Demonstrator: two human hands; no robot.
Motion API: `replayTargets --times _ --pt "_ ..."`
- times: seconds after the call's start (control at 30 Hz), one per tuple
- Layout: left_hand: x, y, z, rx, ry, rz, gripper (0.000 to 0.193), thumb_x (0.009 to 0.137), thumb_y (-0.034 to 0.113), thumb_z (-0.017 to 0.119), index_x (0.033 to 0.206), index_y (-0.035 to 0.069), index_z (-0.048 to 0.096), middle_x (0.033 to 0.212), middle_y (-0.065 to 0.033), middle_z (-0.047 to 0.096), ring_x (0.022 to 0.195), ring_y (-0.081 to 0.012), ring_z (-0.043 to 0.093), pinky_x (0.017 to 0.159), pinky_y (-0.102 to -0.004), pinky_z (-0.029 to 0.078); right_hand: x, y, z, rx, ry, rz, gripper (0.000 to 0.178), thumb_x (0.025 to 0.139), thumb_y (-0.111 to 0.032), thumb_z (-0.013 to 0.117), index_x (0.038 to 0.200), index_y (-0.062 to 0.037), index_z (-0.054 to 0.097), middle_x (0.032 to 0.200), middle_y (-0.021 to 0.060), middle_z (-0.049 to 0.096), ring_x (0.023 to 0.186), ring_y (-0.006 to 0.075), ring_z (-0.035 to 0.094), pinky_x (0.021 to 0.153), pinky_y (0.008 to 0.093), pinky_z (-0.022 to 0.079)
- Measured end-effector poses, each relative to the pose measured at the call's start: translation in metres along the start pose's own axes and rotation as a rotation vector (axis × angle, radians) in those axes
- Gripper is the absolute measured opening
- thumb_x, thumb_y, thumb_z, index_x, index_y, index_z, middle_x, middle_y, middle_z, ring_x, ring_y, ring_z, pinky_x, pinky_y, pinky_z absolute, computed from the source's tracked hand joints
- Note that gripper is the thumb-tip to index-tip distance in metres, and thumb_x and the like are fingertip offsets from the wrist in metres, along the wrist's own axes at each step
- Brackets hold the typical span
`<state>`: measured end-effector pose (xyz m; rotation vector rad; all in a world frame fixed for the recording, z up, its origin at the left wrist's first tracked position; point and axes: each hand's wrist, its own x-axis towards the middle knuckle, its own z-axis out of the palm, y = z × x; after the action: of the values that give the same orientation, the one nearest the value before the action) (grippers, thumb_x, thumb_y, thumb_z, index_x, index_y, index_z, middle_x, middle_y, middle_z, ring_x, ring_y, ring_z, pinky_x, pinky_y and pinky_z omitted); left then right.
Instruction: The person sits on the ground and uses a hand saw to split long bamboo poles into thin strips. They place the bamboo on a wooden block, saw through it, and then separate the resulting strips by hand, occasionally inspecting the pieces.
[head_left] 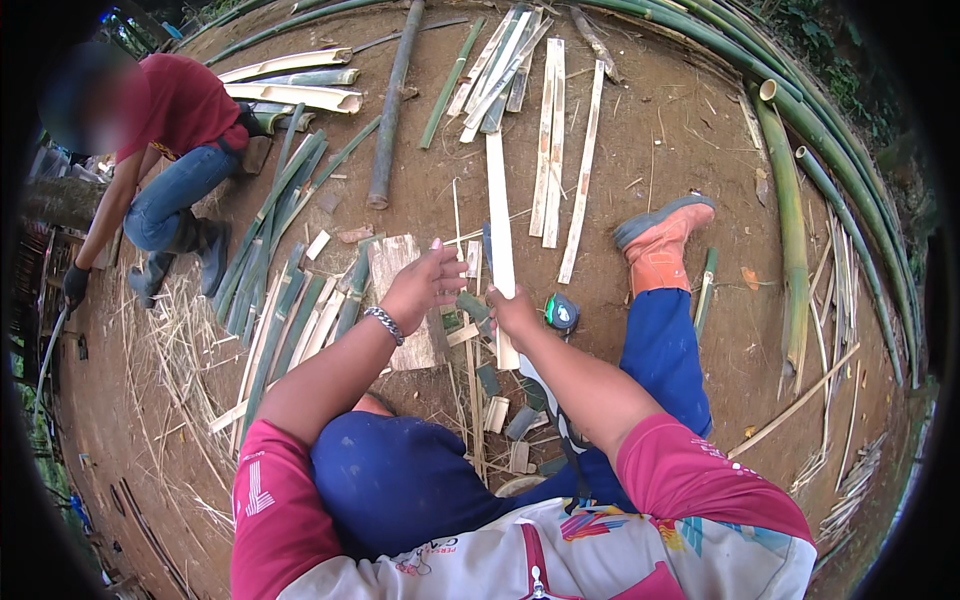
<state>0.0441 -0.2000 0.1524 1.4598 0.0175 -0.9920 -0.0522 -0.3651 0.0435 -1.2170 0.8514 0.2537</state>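
My right hand (514,316) is closed around the lower part of a long, pale split bamboo strip (499,210), which points away from me. Just left of it, my left hand (425,287) is held up, fingers apart, with nothing in it; a metal bracelet (384,326) circles that wrist. Below the left hand lies a thick wooden block (407,348). A green and black tape measure (562,313) rests on the ground beside my right wrist. Under my right forearm shows a pale, blade-like thing (540,388) with a dark end, partly hidden.
More split strips (550,150) lie ahead on the dirt, and green bamboo pieces (285,320) are piled at the left. Long bamboo poles (785,240) line the right. Offcuts (520,420) lie between my legs. At the far left a person (185,130) bends down, one gloved hand lowered.
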Motion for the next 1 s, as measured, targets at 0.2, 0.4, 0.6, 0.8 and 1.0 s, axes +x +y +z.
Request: replayTargets --times 0.2,0.4,0.6,0.8,1.0 --pt "-0.003 0.008 0.002 -0.005 0.024 0.011 0.066 0.107 0.056 0.030 0.147 0.006 0.044 0.135 -0.0101 0.062 0.118 -0.0220 0.061 0.100 -0.0406 0.047 0.004 0.011 0.000 -0.068 0.117 -0.224 0.030 0.098 -0.029 0.068 0.106 -0.0039 0.054 0.069 0.0038 0.057 0.049 0.0133 0.053 0.044 0.0307 0.045" --pt "-0.003 0.005 -0.002 0.022 0.037 0.009 0.067 0.107 0.057 0.031 0.148 0.005 0.042 0.138 -0.0119 0.060 0.122 -0.0239 0.059 0.102 -0.0423 0.045 -0.017 0.003 -0.020 0.084 0.146 -0.274 0.032 0.097 -0.030 0.069 0.104 -0.0042 0.052 0.067 0.0041 0.058 0.047 0.0128 0.054 0.043 0.0290 0.044" --pt "0.005 0.009 0.006 0.035 0.023 0.027 0.067 0.107 0.055 0.030 0.150 0.005 0.041 0.139 -0.0125 0.059 0.123 -0.0251 0.058 0.102 -0.0430 0.045 -0.071 0.081 -0.039 0.029 0.213 -0.184 0.029 0.097 -0.029 0.069 0.106 -0.0061 0.054 0.066 0.0020 0.056 0.048 0.0120 0.054 0.044 0.0295 0.045" --pt "0.010 0.009 0.014 0.059 0.065 0.058 0.068 0.105 0.053 0.042 0.152 0.004 0.038 0.140 -0.0134 0.057 0.121 -0.0233 0.059 0.101 -0.0410 0.046 -0.086 0.077 -0.022 -0.012 0.079 -0.153 0.028 0.099 -0.027 0.067 0.110 -0.0059 0.052 0.072 0.0013 0.058 0.053 0.0098 0.054 0.047 0.0275 0.047" --pt "0.014 -0.011 -0.004 0.018 -0.151 0.123 0.070 0.099 0.036 0.062 0.154 0.003 0.031 0.140 -0.0137 0.057 0.124 -0.0250 0.058 0.103 -0.0433 0.047 -0.098 0.032 0.010 -0.196 -0.148 -0.357 0.040 0.099 -0.035 0.065 0.120 -0.0030 0.054 0.078 0.0054 0.063 0.060 0.0133 0.061 0.054 0.0310 0.050"
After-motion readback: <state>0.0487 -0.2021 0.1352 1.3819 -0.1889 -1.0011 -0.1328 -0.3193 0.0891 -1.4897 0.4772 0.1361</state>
